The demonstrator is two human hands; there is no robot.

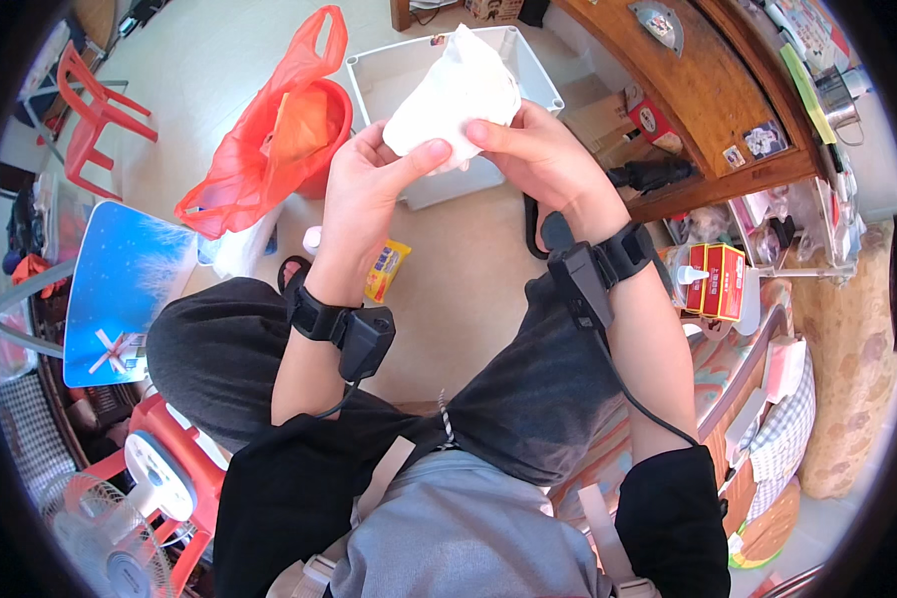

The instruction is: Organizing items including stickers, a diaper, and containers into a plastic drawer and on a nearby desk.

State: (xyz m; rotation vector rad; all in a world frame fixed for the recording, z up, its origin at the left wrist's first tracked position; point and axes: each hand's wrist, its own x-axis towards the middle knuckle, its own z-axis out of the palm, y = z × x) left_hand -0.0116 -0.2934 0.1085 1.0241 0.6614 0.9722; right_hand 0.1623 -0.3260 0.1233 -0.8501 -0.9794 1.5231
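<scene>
Both hands hold a white, cloth-like bundle (456,97) in front of me. Bright light washes out its surface, so its exact kind is hard to tell. My left hand (377,164) grips its lower left edge, thumb on top and fingers underneath. On the lower right side, my right hand (527,149) pinches it with the thumb across the front. Behind the bundle stands a translucent plastic storage box (542,71), its inside partly hidden. Left of the hands, a red plastic bag (232,176) hangs over a red bucket (340,105) with orange material inside.
A yellow packet (386,270) lies on the floor beside my left forearm. To the left are a blue picture board (131,291), a red plastic chair (93,112) and an electric fan (105,534). At right stand a wooden cabinet (710,97) and red-yellow boxes (721,280).
</scene>
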